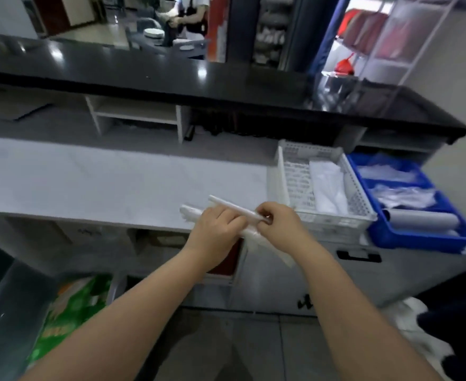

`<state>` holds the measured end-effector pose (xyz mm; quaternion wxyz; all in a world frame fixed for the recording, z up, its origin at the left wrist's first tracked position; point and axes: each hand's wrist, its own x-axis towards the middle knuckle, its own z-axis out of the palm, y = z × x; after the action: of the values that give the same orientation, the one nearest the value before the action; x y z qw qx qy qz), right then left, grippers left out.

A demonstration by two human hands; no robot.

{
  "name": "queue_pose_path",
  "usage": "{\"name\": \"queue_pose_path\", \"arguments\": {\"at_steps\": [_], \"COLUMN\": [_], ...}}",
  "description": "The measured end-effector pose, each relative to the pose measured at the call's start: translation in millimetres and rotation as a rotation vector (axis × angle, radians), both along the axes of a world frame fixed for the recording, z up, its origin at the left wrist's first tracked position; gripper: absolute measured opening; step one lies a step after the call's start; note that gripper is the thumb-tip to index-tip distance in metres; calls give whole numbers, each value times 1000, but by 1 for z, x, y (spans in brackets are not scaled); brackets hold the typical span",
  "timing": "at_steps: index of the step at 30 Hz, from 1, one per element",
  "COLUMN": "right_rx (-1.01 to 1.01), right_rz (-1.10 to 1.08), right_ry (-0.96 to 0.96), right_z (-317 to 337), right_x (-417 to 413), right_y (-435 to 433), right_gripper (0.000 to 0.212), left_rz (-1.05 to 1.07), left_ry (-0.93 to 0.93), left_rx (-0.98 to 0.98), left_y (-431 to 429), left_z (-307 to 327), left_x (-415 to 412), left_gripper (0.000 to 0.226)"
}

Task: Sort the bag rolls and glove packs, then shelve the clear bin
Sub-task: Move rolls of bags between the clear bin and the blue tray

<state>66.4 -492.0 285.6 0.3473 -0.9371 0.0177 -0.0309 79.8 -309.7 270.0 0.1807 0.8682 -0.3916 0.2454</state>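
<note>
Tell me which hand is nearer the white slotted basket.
Right. The right hand is just beside the white slotted basket, near its front-left corner; the left hand is farther left, both gripping the bag roll.

The blue bin contents are blurred; hands hide the roll's middle.

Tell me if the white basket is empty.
Not empty: the white basket on the counter holds folded white plastic along its right side.

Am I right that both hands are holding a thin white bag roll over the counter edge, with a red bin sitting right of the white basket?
Not quite. In the head view the bin right of the white basket is blue, not red. Otherwise right: left hand and right hand hold the bag roll over the counter edge.
</note>
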Motion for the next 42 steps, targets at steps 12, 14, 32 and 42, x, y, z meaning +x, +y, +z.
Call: {"name": "queue_pose_path", "arguments": {"at_steps": [12,14,32,42], "right_rx": [-6,72,222,147], "right_rz": [-344,-366,-253,-240], "right_ry": [-124,-121,-50,-79], "right_z": [45,43,27,13], "right_x": [-71,-81,4,100], "right_y": [-281,-318,-467,-521], "right_gripper": [13,14,26,22], "left_rz": [-312,-335,-214,-195], "left_ry": [-144,-151,-35,60], "left_rx": [-55,-94,13,157], "left_y": [-317,-356,-505,-562], "left_z": [23,24,25,-11], "left_x": [-29,-32,77,179], "left_gripper": [9,8,45,29]}}
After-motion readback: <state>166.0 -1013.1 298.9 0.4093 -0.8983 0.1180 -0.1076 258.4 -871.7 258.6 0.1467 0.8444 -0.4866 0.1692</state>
